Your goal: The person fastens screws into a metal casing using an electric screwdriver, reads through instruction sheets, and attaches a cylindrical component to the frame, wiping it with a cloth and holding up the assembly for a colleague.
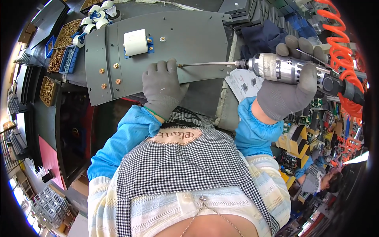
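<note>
My right hand, in a grey glove, is wrapped around a silver air screwdriver held nearly level. Its long bit reaches left across a large grey metal panel, ending at a small brass-coloured fastener. Beside that tip my gloved left hand grips the panel's near edge, fingers bent together on top and thumb low at the edge. Farther up the panel sits a white roller on a blue bracket. Several brass-coloured nuts are seated at the panel's left part.
Loose white rollers lie behind the panel's left end. Trays of brass hardware and a blue bin stand farther left. An orange coiled air hose hangs at the right, above a printed sheet. Another person is at lower right.
</note>
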The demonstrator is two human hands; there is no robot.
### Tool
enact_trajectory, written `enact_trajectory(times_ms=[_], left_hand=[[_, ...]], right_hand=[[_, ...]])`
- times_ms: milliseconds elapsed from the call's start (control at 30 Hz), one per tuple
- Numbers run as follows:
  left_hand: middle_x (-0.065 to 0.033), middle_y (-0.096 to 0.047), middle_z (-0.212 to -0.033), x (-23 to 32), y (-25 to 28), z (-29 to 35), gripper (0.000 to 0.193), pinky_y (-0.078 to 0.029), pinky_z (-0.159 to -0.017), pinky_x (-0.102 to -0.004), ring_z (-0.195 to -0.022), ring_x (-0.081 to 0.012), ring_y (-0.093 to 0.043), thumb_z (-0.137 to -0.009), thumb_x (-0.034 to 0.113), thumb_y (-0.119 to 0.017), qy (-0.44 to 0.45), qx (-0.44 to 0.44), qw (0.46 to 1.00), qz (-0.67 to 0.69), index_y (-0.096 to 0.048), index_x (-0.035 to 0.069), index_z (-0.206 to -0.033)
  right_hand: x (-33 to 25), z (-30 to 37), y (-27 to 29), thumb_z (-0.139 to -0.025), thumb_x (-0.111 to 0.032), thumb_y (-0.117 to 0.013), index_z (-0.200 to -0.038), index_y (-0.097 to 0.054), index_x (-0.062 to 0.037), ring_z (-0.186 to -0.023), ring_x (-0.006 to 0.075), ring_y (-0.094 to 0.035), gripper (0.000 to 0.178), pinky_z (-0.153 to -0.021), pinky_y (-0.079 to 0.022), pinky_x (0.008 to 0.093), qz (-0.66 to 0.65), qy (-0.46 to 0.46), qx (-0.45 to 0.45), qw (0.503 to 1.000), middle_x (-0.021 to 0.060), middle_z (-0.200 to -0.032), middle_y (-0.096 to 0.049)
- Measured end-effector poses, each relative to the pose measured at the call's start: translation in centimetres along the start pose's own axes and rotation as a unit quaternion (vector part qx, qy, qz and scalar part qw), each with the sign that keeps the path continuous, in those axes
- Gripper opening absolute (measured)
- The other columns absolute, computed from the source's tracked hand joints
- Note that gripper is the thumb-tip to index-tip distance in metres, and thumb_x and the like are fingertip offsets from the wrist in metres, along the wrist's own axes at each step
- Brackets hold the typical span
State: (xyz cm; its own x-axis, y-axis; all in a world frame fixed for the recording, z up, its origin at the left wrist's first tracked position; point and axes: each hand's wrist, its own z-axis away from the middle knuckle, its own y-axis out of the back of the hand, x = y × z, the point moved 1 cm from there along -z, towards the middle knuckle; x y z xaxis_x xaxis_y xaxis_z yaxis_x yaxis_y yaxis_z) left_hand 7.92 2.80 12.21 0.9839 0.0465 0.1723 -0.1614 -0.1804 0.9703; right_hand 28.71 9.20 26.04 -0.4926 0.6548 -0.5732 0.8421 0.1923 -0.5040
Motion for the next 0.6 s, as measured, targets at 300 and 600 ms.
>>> enact_trajectory(times_ms=[300,600], left_hand=[[-0.0075,-0.062,-0.109,-0.4,-0.1,0.2,0.075,-0.051,-0.082,-0.0414,-0.102,-0.0273,-0.062,-0.067,0.048,-0.088,-0.009,0.012,1.0,0.004,-0.057,0.011,-0.124],[-0.0067,-0.064,-0.111,-0.3,0.5,0.0,0.068,-0.05,-0.087,-0.0409,-0.107,-0.0274,-0.062,-0.072,0.048,-0.083,-0.01,-0.036,0.999,0.004,-0.059,0.011,-0.124]], right_hand=[[3.3,-0.9,-5.5,-0.09,0.0,-0.065,-0.11,-0.068,0.0016,-0.071,0.0136,-0.062,0.021,-0.053,-0.047,0.0282,0.015,-0.015,-0.376,0.926,0.0122,-0.094,-0.068],[3.3,-0.7,-11.5,-0.085,-0.003,-0.08,-0.141,-0.049,-0.0002,-0.083,0.0189,-0.07,0.064,-0.063,-0.059,0.0314,-0.123,-0.049,-0.252,0.959,0.0165,-0.112,-0.069]])
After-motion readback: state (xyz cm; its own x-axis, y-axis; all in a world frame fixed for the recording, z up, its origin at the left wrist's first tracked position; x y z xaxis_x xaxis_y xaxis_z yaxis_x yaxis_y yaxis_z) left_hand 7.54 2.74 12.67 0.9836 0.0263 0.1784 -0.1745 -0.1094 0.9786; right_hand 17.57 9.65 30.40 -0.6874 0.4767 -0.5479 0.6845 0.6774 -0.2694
